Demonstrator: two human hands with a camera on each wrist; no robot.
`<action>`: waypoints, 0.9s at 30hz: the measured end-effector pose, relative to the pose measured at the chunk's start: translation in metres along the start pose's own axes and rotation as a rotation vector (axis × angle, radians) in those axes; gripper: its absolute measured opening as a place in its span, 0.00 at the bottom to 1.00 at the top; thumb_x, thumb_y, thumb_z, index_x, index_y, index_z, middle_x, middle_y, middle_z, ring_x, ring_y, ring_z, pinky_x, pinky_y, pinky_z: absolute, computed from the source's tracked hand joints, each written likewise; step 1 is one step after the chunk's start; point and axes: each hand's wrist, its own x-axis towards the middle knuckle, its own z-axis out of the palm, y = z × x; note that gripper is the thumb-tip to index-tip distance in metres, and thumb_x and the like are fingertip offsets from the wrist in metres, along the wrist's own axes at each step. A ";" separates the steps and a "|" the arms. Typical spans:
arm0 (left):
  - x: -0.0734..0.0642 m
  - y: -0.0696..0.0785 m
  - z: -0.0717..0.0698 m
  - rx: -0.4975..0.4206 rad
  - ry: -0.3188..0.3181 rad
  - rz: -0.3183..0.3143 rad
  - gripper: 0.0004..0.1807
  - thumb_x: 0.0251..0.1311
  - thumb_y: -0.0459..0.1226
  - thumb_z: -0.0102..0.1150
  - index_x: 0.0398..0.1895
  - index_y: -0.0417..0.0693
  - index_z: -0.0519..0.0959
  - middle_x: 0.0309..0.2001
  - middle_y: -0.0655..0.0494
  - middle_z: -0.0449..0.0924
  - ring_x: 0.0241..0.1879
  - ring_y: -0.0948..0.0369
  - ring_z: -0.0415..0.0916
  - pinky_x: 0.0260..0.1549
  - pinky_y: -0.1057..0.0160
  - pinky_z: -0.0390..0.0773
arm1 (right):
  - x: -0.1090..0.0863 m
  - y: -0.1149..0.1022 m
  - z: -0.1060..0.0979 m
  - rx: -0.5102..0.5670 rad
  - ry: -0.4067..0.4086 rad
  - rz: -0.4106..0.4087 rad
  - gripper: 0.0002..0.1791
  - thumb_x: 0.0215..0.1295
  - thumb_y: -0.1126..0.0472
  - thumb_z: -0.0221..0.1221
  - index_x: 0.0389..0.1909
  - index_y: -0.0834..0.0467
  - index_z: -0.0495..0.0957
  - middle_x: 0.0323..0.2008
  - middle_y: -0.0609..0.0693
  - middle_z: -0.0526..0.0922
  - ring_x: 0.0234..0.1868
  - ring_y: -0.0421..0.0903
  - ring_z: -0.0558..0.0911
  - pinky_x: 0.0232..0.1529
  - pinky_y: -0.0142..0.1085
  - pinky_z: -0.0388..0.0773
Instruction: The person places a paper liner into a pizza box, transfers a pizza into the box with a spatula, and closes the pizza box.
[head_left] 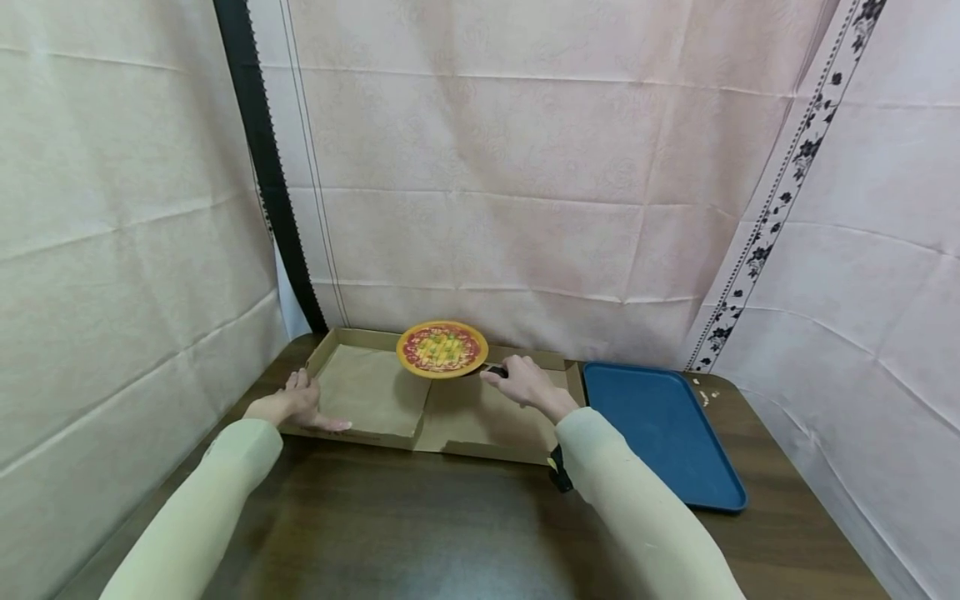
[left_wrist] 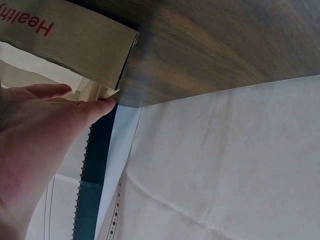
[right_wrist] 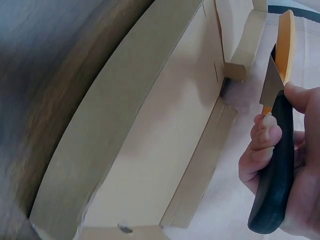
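A round toy-like pizza (head_left: 442,348) with an orange-yellow rim sits on a spatula, held above the open cardboard pizza box (head_left: 363,387). My right hand (head_left: 525,385) grips the spatula's black handle (right_wrist: 275,175); its metal blade (right_wrist: 272,87) lies under the pizza, seen edge-on in the right wrist view. At the box's left side is my left hand (head_left: 296,406), fingers extended and thumb spread along the front wall. The left wrist view has its fingertips at the corner of the box wall (left_wrist: 95,45), which bears red lettering.
A blue tray (head_left: 660,429) lies on the brown wooden table (head_left: 420,525), right of the box. Small pale scraps (head_left: 705,398) are on the table behind the tray. Light cloth (head_left: 510,167) hangs behind and at both sides. A black watch-like band (head_left: 558,471) is at my right wrist.
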 end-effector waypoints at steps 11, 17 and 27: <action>-0.003 0.001 0.004 0.018 0.074 0.008 0.73 0.43 0.72 0.60 0.68 0.15 0.45 0.68 0.13 0.39 0.69 0.25 0.39 0.66 0.32 0.53 | 0.010 -0.022 0.018 0.000 -0.032 -0.033 0.25 0.68 0.38 0.51 0.23 0.55 0.73 0.14 0.46 0.67 0.12 0.42 0.69 0.15 0.34 0.71; -0.003 0.001 0.003 0.004 0.071 0.000 0.74 0.42 0.72 0.61 0.68 0.15 0.44 0.68 0.13 0.37 0.69 0.25 0.37 0.66 0.32 0.52 | 0.014 -0.033 0.028 -0.007 -0.052 -0.059 0.25 0.68 0.38 0.52 0.20 0.53 0.71 0.12 0.45 0.66 0.11 0.41 0.69 0.14 0.32 0.69; -0.005 0.003 0.003 -0.040 0.074 -0.014 0.75 0.42 0.71 0.62 0.68 0.16 0.40 0.69 0.15 0.34 0.70 0.25 0.36 0.68 0.34 0.50 | 0.020 -0.048 0.041 -0.021 -0.057 -0.057 0.25 0.68 0.39 0.53 0.19 0.54 0.69 0.11 0.45 0.67 0.11 0.43 0.73 0.14 0.33 0.68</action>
